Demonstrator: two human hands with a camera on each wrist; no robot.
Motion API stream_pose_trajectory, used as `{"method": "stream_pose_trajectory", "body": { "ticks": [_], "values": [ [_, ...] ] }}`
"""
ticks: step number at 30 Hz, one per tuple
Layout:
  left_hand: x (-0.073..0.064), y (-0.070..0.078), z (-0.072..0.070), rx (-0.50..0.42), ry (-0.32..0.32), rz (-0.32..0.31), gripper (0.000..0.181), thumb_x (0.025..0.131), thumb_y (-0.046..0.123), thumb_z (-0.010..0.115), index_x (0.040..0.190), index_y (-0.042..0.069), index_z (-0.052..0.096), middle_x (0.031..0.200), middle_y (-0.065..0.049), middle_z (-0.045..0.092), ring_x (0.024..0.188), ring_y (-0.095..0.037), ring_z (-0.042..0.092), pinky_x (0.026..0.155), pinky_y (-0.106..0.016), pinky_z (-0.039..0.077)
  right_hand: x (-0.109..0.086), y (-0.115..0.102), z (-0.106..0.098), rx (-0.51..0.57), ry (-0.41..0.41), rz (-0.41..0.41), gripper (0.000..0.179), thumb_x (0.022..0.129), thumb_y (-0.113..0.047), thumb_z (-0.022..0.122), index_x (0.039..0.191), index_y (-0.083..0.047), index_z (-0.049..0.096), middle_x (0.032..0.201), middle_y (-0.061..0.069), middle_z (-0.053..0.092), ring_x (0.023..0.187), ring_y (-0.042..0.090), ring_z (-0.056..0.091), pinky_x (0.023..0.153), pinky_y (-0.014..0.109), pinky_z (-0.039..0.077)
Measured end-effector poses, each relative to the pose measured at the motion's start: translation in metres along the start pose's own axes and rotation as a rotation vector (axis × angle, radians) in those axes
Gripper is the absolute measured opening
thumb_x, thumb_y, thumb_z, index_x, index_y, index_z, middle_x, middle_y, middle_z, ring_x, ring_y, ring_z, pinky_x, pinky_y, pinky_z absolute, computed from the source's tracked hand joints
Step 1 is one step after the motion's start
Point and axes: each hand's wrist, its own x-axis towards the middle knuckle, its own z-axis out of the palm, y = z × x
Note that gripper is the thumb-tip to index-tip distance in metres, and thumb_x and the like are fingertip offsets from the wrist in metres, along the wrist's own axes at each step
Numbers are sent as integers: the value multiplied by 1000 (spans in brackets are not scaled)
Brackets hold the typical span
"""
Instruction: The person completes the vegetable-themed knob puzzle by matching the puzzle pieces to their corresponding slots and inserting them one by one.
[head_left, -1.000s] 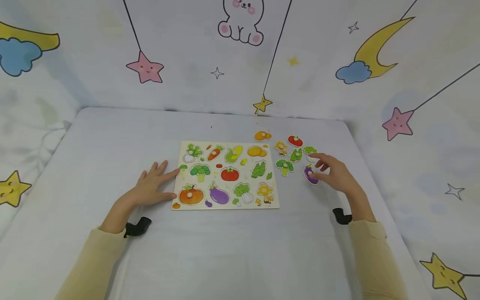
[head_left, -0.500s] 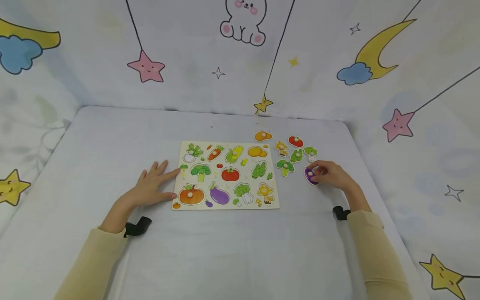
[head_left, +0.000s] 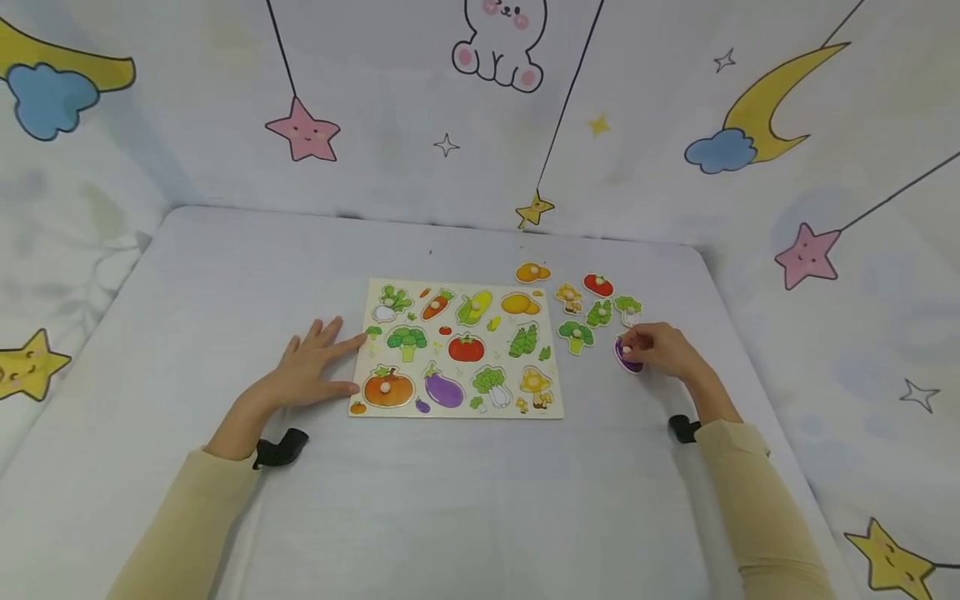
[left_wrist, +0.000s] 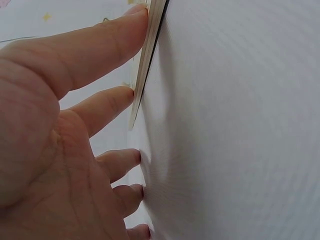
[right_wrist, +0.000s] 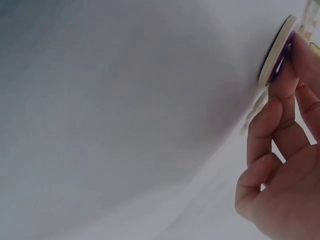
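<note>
In the head view, a wooden vegetable puzzle board (head_left: 497,348) lies flat on the white table. My left hand (head_left: 307,371) rests at its left side, fingers spread, with thumb and index fingertips against the board's edge (left_wrist: 141,70). Right of the board, my right hand (head_left: 663,348) pinches an eggplant puzzle piece (head_left: 626,363) between thumb and fingers. The right wrist view shows that piece's wooden rim (right_wrist: 272,55) tilted at the fingertips, its purple face partly hidden by them. A knobbed pumpkin piece (head_left: 387,389) sits in the board's lower left.
Several loose pieces lie between board and right hand: broccoli (head_left: 576,335), bok choy (head_left: 628,309), tomato (head_left: 598,285), mushroom (head_left: 568,297), a green layered vegetable (head_left: 599,312) and a potato-like piece (head_left: 533,272). A patterned cloth backdrop (head_left: 390,100) rises behind the table.
My right hand's fingers have closed on the eggplant piece, after hovering beside it a second ago. The left hand keeps its place at the board. The head view has shifted slightly.
</note>
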Motion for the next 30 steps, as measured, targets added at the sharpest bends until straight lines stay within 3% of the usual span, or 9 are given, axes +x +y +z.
{"method": "stream_pose_trajectory", "body": {
  "ticks": [4,8,13,18,24,30],
  "values": [
    [1,3,1,4,-4,0,76,86,36,73,149,9,39,159,-32,8,145,-56,-4,111,-73,-5,-7,-26,4,-10,50,-39,14,91,-11,68,102,-3,66,86,8,58,84,22,49,64,25,44],
    [2,4,1,8,0,-4,76,85,36,73,149,9,40,160,-31,8,145,-56,-3,111,-73,-4,-12,-76,22,3,78,-134,10,91,-11,68,99,-7,68,88,8,61,86,23,51,64,26,46],
    [1,4,1,9,3,-8,76,85,35,74,149,10,40,159,-31,9,145,-56,-3,111,-73,-4,-13,-139,64,54,-1,-249,5,90,-11,68,96,-13,70,89,2,64,84,19,55,66,25,50],
    [0,2,0,4,7,-6,76,85,33,74,149,10,40,159,-31,9,145,-55,-4,111,-73,-5,-7,-186,106,8,-96,-343,7,89,-11,69,93,-17,70,79,-4,63,78,14,53,66,22,45],
    [1,0,1,8,4,-2,76,85,31,74,149,9,40,159,-31,9,145,-55,-5,111,-73,-6,3,-215,138,-131,-128,-424,7,88,-13,69,87,-20,68,69,-8,57,70,10,51,65,24,37],
    [0,1,1,16,-2,-13,75,85,29,73,149,9,39,159,-32,8,145,-55,-5,111,-72,-6,13,-228,148,-244,-148,-435,8,90,-19,70,85,-22,65,68,-10,55,72,9,52,70,29,33]
  ]
}}
